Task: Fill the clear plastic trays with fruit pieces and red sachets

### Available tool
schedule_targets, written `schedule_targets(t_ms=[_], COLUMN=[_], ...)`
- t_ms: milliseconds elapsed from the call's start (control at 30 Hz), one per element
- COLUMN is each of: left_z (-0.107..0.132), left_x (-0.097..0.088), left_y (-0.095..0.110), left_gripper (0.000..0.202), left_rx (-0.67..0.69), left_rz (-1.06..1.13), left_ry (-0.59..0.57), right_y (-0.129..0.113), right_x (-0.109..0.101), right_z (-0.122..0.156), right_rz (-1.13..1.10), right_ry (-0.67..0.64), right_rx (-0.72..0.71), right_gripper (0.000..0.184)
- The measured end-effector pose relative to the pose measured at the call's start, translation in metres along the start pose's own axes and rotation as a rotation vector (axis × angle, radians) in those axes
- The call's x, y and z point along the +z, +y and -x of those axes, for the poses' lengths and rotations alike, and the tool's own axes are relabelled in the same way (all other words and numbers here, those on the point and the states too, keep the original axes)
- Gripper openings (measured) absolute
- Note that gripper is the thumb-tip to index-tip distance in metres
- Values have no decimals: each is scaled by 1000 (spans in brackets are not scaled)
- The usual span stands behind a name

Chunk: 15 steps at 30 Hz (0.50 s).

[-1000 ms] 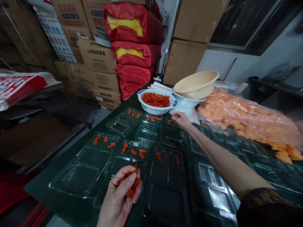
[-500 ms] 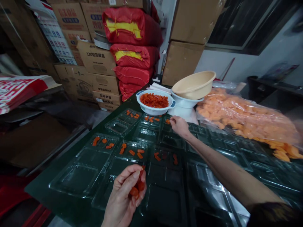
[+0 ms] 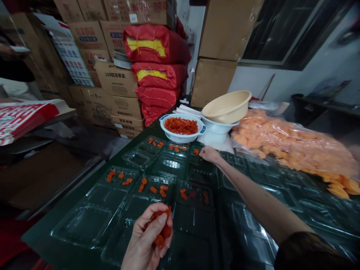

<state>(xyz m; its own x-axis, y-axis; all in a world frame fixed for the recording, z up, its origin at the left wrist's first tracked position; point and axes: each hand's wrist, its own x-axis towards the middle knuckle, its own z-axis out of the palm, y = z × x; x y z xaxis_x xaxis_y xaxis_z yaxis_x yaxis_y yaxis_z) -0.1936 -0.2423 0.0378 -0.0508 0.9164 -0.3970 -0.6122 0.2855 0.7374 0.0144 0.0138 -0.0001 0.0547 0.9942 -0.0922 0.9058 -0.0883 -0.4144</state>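
Note:
My left hand is closed around several orange-red carrot slices, above the near clear plastic trays. Stretched out to the far row, my right hand has its fingers pinched together at a tray's small compartment. Carrot slices lie just left of those fingertips; anything inside the pinch is hidden. Divided clear trays cover the dark green table. In the near row, carrot slices sit in the small compartments of several trays. Beyond them stands a white basin heaped with carrot slices.
A cream basin rests tilted on a white one. To the right lies a large plastic bag of orange pieces, some spilling out. Cardboard boxes and red sacks are stacked behind. A person stands at the far left.
The camera view has shifted slightly, and a person has come into sight at far left. My right hand stays at the same far tray, fingers turned more downward. My left hand keeps its carrot slices.

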Motion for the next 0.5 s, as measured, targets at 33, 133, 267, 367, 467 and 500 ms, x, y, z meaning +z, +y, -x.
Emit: schedule_targets(t_ms=[33,133,267,367,467,500], left_z=[-1,-4,-10,-12,-12,-12], left_x=[0,0,-3,-2,3,5], left_y=[0,-2,-5,-5,0,2], left_gripper=[23,25,23,20,21,21], left_rx=[4,2,-10,-12,14,25], left_rz=[-5,7,24,-5,-44,-73], left_ry=[9,35,-2,-42,-80,-83], right_y=[1,5,6,-7,-35,-45], right_x=[1,3,-4,-14,-16,-15], right_z=[0,-1,-10,-13,13,32], right_rz=[-42,-198,-450,-649,-842,-931], right_ry=[-1,56,184,182,97,27], right_rx=[9,33,97,146,143,133], right_gripper=[10,16,12,11,15,11])
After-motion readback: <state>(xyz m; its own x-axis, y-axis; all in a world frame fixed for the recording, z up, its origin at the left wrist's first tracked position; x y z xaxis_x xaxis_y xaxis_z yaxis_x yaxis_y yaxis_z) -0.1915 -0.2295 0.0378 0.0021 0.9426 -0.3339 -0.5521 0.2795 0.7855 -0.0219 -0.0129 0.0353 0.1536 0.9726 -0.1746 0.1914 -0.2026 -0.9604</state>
